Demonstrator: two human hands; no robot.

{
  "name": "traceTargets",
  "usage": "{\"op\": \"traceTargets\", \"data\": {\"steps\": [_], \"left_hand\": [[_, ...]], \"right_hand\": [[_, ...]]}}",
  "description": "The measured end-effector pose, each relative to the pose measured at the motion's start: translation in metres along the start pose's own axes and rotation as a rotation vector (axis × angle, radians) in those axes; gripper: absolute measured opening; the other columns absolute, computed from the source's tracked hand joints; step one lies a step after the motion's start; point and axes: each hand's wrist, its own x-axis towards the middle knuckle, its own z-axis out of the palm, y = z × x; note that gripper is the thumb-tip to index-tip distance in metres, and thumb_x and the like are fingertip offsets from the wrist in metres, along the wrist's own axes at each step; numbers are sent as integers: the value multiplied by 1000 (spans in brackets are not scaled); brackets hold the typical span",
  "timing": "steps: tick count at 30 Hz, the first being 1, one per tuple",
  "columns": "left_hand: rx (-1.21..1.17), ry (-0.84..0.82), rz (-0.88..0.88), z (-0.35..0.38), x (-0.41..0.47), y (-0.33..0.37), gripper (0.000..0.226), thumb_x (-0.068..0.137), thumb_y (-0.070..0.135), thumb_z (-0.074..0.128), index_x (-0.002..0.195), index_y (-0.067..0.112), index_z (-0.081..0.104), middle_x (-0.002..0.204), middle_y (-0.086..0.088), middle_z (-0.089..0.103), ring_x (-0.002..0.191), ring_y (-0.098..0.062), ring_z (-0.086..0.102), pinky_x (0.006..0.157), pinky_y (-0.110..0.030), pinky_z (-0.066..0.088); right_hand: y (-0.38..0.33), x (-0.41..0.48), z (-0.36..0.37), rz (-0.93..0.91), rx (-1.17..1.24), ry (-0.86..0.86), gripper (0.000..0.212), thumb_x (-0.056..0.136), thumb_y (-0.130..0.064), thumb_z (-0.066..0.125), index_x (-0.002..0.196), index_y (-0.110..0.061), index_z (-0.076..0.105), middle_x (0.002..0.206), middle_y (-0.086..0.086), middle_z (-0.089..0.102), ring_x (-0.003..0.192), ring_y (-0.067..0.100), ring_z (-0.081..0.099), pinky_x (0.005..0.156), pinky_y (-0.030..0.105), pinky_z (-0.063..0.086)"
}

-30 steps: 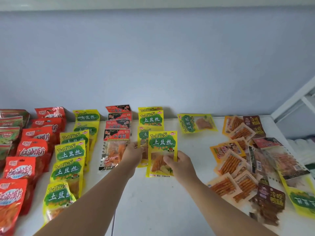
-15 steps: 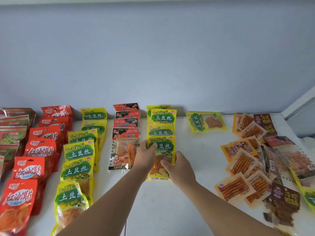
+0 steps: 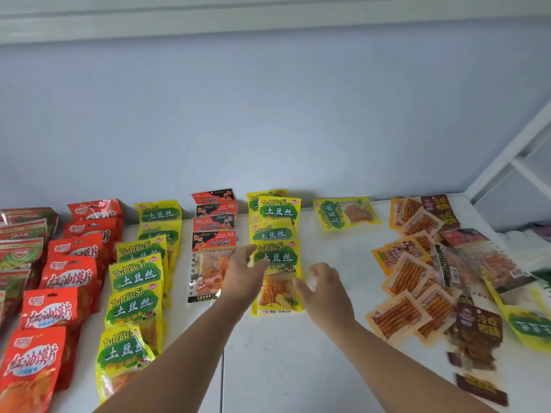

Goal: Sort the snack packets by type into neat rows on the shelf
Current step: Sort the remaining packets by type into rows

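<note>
while both hands stayed loose-fingered and gripped nothing, the front yellow packet [image 3: 277,278] lay flat at frame centre on the white shelf [image 3: 298,368], ending a row of matching packets [image 3: 275,222]. it had a green label and a clear window of orange strips. the left hand [image 3: 243,275] overlapped its left edge; the right hand [image 3: 323,290] was just right of it.

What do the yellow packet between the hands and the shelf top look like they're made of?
Yellow packet: probably glossy printed plastic film; it glints, and a clear window shows the food inside. Shelf top: smooth white with a faint sheen, maybe painted metal or laminate; a thin seam shows, nothing decisive.
</note>
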Motion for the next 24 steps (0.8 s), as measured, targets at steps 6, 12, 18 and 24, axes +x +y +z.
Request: {"op": "traceTargets", "data": {"steps": [6, 12, 18, 24], "left_hand": [[90, -29, 137, 18, -12, 14, 40, 95, 24, 62, 135, 21, 59, 137, 3, 55, 125, -10, 49, 101, -32, 40], [110, -129, 216, 67, -35, 39, 34, 94, 17, 66, 128, 18, 64, 129, 3, 61, 121, -13, 55, 99, -29, 42], [137, -258, 279, 128, -65, 65, 32, 95, 24, 68, 127, 19, 63, 125, 7, 64, 115, -11, 60, 100, -32, 47], [175, -332, 274, 199, -102, 85, 33, 95, 25, 66, 127, 18, 64, 119, 7, 67, 113, -11, 62, 98, -31, 50]], "right_hand": [[16, -21, -23, -5, 106, 29, 25, 95, -40, 61, 112, -21, 58, 104, -5, 57, 85, 11, 63, 74, 28, 46], [42, -45, -62, 25, 165, 85, 23, 96, -39, 59, 112, -22, 61, 104, -8, 63, 87, 7, 63, 73, 25, 45], [90, -65, -115, 61, 232, 146, 28, 97, -39, 59, 120, -23, 61, 108, -12, 63, 91, 2, 60, 71, 16, 42], [152, -88, -173, 143, 239, 203, 33, 96, -41, 60, 123, -21, 61, 113, -10, 65, 102, 8, 62, 84, 27, 50]]}}
